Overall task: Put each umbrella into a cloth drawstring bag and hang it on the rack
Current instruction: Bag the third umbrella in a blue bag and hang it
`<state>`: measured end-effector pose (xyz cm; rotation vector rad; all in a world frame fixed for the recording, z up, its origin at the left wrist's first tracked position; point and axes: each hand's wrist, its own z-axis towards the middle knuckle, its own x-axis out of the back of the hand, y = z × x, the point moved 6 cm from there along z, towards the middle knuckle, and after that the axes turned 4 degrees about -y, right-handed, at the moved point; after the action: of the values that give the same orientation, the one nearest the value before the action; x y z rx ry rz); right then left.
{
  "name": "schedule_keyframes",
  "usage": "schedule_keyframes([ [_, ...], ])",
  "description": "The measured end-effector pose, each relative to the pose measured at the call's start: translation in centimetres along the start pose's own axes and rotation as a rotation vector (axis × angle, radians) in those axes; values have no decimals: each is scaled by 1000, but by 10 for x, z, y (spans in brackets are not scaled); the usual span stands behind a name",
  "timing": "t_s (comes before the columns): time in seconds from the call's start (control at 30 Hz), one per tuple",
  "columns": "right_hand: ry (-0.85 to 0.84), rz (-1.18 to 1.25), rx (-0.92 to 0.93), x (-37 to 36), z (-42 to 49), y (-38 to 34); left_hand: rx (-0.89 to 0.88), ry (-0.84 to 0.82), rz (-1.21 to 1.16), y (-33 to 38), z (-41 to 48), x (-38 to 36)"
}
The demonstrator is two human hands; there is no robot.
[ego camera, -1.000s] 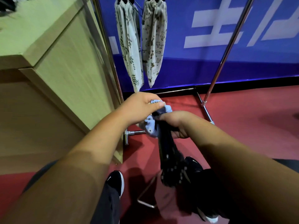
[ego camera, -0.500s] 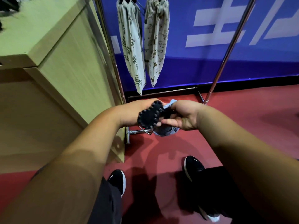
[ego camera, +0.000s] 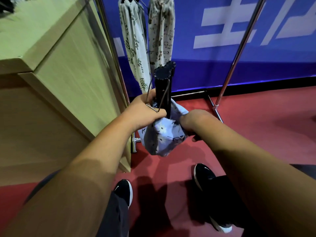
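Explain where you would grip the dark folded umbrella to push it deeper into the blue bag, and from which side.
Grip the umbrella near its scalloped top end, coming from above. It stands upright, its lower part is inside the blue bag, and a wire loop crosses its middle, so probably only the top is free.

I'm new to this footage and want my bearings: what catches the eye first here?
A dark folded umbrella stands upright at centre, its lower end sunk in a pale blue cloth bag. The left hand grips a wire hanger at the bag's mouth; the right hand grips its rim. Behind, two printed bags hang from the rack.
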<state>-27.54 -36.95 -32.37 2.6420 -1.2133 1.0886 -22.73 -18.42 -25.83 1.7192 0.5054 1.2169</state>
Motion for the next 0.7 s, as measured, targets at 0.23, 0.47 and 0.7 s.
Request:
schedule_keyframes([
  [0.23, 79, -7, 165, 12, -17, -9, 19, -5, 59, -12, 6, 2],
  [0.47, 350, 56, 482, 35, -25, -25, 42, 73, 234, -23, 18, 19],
  [0.7, 174, 377, 561, 25, -15, -18, 120, 164, 549, -26, 13, 34],
])
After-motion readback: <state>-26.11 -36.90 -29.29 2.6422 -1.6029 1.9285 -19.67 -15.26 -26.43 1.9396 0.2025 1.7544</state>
